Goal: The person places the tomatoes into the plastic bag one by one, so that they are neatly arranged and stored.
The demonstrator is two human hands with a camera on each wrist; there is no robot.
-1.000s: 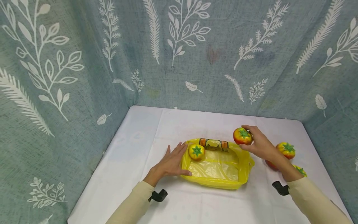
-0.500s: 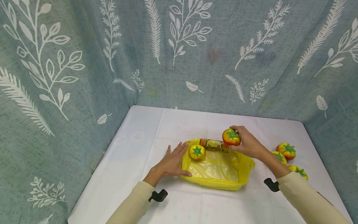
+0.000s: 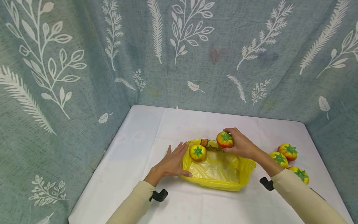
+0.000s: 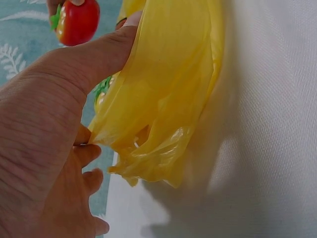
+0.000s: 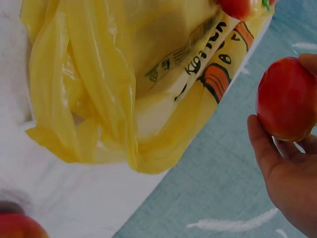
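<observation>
Right hand pinches a tomato-shaped fruit between thumb and fingers, up over the far rim of the yellow plastic bag. Left hand spread wide, touching bag's left side. Second fruit inside, left end. Three more fruits on white tabletop, right of bag.

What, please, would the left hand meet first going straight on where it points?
Most likely the yellow bag, whose left edge the left hand touches; beyond lies the white table, though depth is unclear.
</observation>
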